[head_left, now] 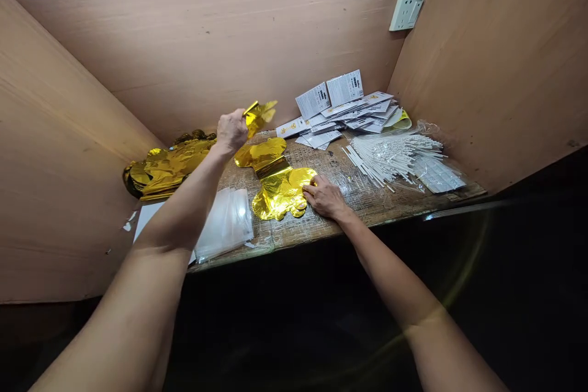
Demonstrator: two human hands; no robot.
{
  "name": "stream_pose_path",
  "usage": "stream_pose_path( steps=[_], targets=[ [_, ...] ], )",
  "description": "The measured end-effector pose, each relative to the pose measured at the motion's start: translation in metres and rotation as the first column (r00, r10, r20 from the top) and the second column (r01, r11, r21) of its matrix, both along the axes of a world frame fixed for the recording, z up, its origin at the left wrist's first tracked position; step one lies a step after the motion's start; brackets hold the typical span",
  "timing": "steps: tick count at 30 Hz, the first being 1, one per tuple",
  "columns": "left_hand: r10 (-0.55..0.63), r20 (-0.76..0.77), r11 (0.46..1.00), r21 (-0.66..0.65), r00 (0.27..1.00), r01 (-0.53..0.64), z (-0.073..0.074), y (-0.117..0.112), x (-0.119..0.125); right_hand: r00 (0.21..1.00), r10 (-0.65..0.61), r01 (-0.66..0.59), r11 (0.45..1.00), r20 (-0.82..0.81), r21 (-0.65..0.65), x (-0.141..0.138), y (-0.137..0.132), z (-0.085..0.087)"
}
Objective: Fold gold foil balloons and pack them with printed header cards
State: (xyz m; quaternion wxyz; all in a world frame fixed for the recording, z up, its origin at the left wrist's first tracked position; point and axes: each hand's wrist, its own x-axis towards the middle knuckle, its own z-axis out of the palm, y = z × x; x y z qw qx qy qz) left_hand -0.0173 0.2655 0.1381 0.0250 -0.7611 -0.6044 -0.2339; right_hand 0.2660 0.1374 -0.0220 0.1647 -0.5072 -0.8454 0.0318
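Note:
A flat gold foil balloon (275, 180) lies on the worn wooden bench (367, 196), its far end lifted. My left hand (232, 130) is raised above the bench and pinches that lifted gold end (260, 113). My right hand (325, 196) rests on the bench at the balloon's near right edge, fingers curled and pressing on the foil. A heap of more gold foil balloons (168, 166) lies to the left, behind my left forearm.
Clear plastic bags (227, 223) lie at the front left over a white sheet. A bundle of white sticks (395, 156) in plastic lies at the right, with printed white cards (342, 107) behind. Wooden walls enclose three sides; a wall socket (407, 11) sits top right.

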Motion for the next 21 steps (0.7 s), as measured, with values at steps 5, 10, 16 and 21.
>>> stream_pose_path(
  steps=[5,10,16,21],
  targets=[
    [-0.162,-0.207,0.987,-0.036,0.965,0.158,-0.023,-0.096,0.047,0.975,-0.073,0.085,0.995,-0.209,0.049,0.011,-0.016,0.014],
    [-0.515,-0.260,0.857,-0.184,0.817,0.482,-0.127,-0.228,0.085,0.978,0.111,-0.103,0.993,-0.175,0.058,0.032,-0.104,0.006],
    [-0.512,0.092,0.827,-0.214,0.854,0.519,-0.167,-0.263,0.067,0.956,0.067,-0.111,0.984,-0.285,-0.140,0.027,-0.140,-0.013],
    [-0.182,0.158,0.937,-0.271,0.970,0.220,-0.152,-0.223,0.053,0.955,-0.254,0.211,0.946,-0.156,-0.248,0.001,-0.087,0.011]
  ],
)
